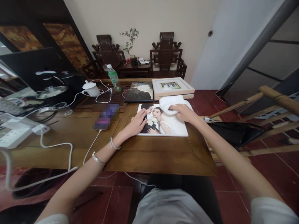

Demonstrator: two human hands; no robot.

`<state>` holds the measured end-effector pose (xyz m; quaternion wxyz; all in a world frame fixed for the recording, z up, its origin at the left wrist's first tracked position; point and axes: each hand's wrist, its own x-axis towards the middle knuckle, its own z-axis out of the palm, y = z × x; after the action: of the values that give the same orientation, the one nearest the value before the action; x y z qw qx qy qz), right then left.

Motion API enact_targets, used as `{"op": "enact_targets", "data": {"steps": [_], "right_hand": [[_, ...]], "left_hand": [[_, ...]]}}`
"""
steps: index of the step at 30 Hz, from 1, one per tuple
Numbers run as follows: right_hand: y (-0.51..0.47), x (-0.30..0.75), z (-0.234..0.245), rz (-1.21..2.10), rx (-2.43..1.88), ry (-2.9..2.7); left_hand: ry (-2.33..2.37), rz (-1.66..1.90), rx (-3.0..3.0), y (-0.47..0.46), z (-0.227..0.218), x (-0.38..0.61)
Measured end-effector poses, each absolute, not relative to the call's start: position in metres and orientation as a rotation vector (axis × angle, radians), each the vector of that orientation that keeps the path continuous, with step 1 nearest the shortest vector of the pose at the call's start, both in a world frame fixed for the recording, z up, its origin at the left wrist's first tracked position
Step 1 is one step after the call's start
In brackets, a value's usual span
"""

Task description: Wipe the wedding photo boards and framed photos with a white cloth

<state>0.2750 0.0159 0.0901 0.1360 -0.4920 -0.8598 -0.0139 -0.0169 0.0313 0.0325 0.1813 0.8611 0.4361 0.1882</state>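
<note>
A photo panel (173,126) showing a couple lies flat on the wooden table (151,152) in front of me. My left hand (138,122) rests on its left edge, fingers stretched out over the picture. In my right hand (184,112) is a bunched white cloth (171,102), which lies against the upper right part of the panel. The fingers of that hand are wrapped into the cloth and partly hidden by it. The panel's upper right corner is covered by the cloth.
Behind the panel are a dark photo album (139,93) and stacked pale frames (173,88). Leftward stand a green-labelled bottle (114,79), a lidded white cup (91,89), a phone (106,116) on a cable and a power strip (15,135). A bamboo chair (277,96) is at right.
</note>
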Motion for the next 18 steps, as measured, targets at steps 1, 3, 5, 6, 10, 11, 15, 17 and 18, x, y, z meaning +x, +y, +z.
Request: {"op": "enact_targets", "data": {"steps": [1, 3, 5, 6, 10, 11, 15, 17, 18], "right_hand": [[0.020, 0.276, 0.089, -0.045, -1.431, -2.482], [0.018, 0.276, 0.085, -0.074, -1.441, -2.474], [0.002, 0.275, 0.078, -0.109, -1.435, -2.485], [-0.010, 0.274, 0.075, -0.123, -1.422, -2.500], [-0.081, 0.267, 0.065, -0.149, -1.294, -2.592], [-0.099, 0.265, 0.063, -0.152, -1.261, -2.611], [-0.145, 0.256, 0.061, -0.190, -1.149, -2.637], [-0.145, 0.254, 0.061, -0.185, -1.140, -2.638], [-0.139, 0.254, 0.062, -0.174, -1.148, -2.637]], "left_hand": [[1.232, 0.536, 2.433, 0.031, 0.032, -0.017], [1.240, 0.546, 2.427, 0.031, 0.032, -0.016], [1.249, 0.550, 2.417, 0.029, 0.033, -0.016], [1.253, 0.548, 2.414, 0.029, 0.033, -0.015], [1.264, 0.542, 2.408, 0.026, 0.035, -0.013], [1.263, 0.547, 2.413, 0.026, 0.035, -0.012], [1.277, 0.532, 2.437, 0.025, 0.036, -0.011], [1.283, 0.502, 2.435, 0.025, 0.037, -0.011], [1.282, 0.491, 2.433, 0.025, 0.038, -0.011]]}}
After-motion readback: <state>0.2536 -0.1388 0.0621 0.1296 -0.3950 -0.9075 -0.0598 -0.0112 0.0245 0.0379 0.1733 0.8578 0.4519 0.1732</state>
